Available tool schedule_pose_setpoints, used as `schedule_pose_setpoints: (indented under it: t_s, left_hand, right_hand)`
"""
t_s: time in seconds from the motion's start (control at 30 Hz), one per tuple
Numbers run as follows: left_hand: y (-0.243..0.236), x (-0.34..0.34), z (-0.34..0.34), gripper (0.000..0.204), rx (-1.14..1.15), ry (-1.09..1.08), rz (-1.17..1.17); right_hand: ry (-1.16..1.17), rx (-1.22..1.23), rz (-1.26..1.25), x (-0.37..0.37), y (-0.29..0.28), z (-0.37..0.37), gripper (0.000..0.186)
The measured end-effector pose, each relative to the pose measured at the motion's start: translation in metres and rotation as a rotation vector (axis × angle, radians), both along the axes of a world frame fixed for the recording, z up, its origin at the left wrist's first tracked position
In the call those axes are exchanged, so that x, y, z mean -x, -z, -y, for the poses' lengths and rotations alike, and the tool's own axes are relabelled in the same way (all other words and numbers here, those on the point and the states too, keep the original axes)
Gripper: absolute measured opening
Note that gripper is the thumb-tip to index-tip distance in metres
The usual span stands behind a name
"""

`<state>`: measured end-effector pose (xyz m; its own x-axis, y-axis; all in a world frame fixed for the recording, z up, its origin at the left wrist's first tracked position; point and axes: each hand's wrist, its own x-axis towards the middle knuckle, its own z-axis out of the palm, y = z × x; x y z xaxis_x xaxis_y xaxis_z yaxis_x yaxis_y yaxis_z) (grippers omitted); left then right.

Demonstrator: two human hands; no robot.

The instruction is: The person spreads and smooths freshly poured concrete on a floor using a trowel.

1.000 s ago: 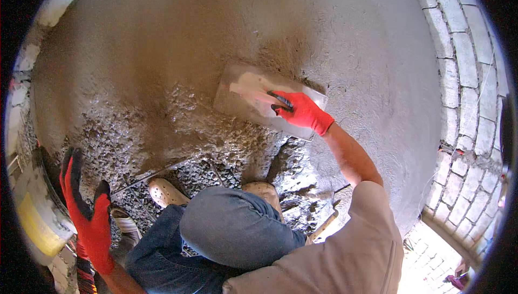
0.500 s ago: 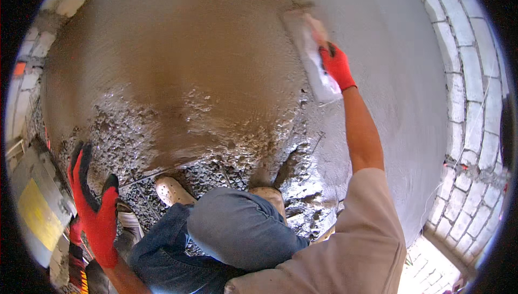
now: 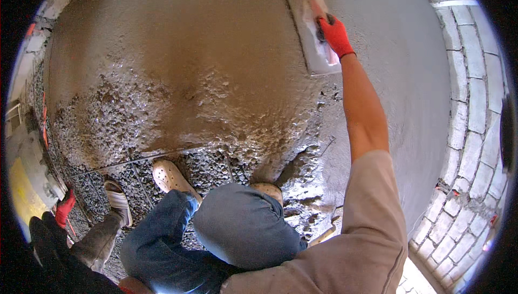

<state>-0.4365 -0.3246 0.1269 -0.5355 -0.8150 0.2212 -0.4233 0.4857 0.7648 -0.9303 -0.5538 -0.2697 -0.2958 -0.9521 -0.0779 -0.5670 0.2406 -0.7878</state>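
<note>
My right hand (image 3: pixel 335 36), in a red glove, is closed round the handle of a finishing trowel (image 3: pixel 319 61). The trowel's long pale blade lies flat on wet grey concrete (image 3: pixel 226 40), well ahead of me at the far right of centre. Down at the lower left, my left hand (image 3: pixel 62 251) is in a dark-palmed glove, in shadow. Its fingers look stretched out, with nothing seen in them. Smooth concrete spreads round the trowel; closer to me the concrete (image 3: pixel 124 116) is rough and lumpy.
My clogs (image 3: pixel 171 178) stand on gravel (image 3: pixel 199 170) crossed by thin rods (image 3: pixel 135 160). At left are another person's sandalled foot (image 3: pixel 117 202) and red-gloved hand (image 3: pixel 65 207), beside a grey and yellow container (image 3: pixel 27 186). A block wall (image 3: pixel 475 100) bounds the right.
My right hand has slid the trowel farther away over the concrete. My left hand has dropped lower and back toward the left edge. The view has shifted slightly.
</note>
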Motion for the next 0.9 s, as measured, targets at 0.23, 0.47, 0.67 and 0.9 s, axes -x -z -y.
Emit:
schedule_pose_setpoints:
  t_s: [0.23, 0.47, 0.67, 0.9]
  left_hand:
    - [0.045, -0.007, -0.002, 0.075, 0.088, -0.455, 0.319]
    - [0.067, -0.008, -0.002, 0.073, 0.017, -0.765, 0.408]
    - [0.079, -0.003, 0.023, 0.072, -0.048, -0.601, 0.329]
    - [0.095, -0.011, 0.036, 0.070, 0.010, -0.572, 0.350]
  right_hand:
    - [-0.331, -0.020, -0.031, -0.075, -0.019, 0.014, 0.048]
    - [-0.560, -0.143, -0.035, -0.117, -0.045, -0.070, 0.047]
    - [-0.359, 0.089, -0.153, -0.089, -0.027, -0.095, 0.038]
    - [0.058, -0.154, 0.008, -0.017, -0.038, -0.111, 0.039]
